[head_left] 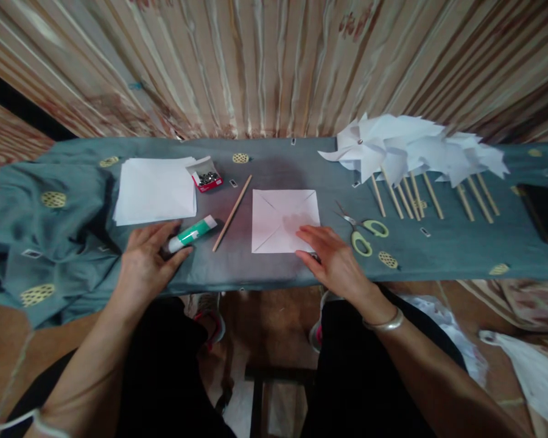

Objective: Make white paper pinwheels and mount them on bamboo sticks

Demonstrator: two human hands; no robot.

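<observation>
A white paper square (281,216) with diagonal creases lies in the middle of the grey-green cloth. My right hand (331,258) rests flat on its near right corner, fingers spread. My left hand (146,258) lies on the cloth with its fingers touching the white end of a green and white glue stick (192,233). A loose wooden stick (232,213) lies slanted between the glue stick and the paper square. Green-handled scissors (364,231) lie just right of my right hand.
A stack of white paper (155,190) and a small red box of pins (206,175) sit at back left. Several white paper pinwheels (415,152) on sticks lie at back right, a dark phone (545,212) at far right. The cloth-covered table (461,246) has a near edge just behind my wrists.
</observation>
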